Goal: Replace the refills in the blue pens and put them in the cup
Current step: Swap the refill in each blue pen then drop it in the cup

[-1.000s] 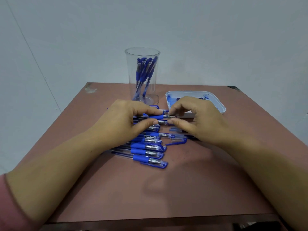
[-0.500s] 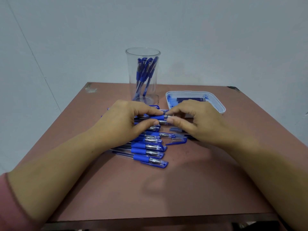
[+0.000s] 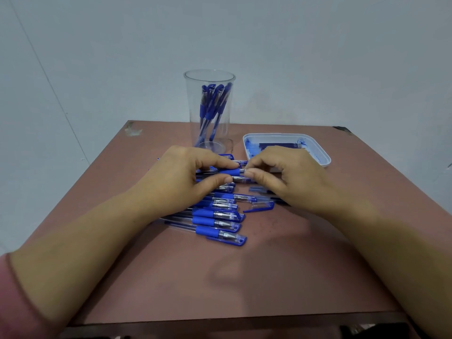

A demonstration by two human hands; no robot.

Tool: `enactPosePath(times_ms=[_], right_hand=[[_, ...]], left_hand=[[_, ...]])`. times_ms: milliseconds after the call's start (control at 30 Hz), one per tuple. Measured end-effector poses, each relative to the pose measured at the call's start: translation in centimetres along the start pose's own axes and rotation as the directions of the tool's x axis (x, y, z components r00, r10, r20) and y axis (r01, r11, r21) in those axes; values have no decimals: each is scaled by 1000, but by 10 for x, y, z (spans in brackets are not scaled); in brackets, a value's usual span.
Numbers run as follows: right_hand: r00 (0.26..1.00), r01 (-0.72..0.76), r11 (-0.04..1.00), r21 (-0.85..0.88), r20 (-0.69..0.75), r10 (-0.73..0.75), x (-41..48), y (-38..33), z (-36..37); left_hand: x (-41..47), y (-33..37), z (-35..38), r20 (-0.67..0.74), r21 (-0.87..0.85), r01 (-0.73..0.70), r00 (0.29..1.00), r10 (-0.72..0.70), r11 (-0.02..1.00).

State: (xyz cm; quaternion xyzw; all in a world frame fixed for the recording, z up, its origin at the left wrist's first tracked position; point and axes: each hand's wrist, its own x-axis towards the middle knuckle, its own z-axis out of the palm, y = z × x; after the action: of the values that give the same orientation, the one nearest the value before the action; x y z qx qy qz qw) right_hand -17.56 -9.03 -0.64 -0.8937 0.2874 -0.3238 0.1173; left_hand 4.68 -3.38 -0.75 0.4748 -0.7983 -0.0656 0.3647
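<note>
Over the table [image 3: 269,277], a pen [image 3: 231,172] spans my hands: left hand [image 3: 181,177] grips it, right hand [image 3: 288,177] pinches its tip.

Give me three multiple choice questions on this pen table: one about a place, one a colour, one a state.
1. Where does the white tray sit from the clear cup? A right of it B left of it C inside it
2. What colour are the grips of the loose pens? A red B blue C green
3. How is the held pen? A standing in the cup B lying free C pinched by both hands
Answers: A, the tray lies to the cup's right; B, every visible grip is blue; C, left hand and right hand both pinch it.
</note>
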Motion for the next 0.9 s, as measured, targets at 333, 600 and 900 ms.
enactPosePath(times_ms=[333,600,900], right_hand=[[999,-37,999,21,5,37,-1,-4,0],[983,-138,990,37,125,132,-5,1,-11],[907,-140,983,-120,382,176,-11,-2,-27]], left_hand=[[0,1,0,-24,5,-9,1000,10,1000],[1,-3,-1,-19,38,28,999,-27,999],[2,-6,-4,-22,42,48,999,-47,998]])
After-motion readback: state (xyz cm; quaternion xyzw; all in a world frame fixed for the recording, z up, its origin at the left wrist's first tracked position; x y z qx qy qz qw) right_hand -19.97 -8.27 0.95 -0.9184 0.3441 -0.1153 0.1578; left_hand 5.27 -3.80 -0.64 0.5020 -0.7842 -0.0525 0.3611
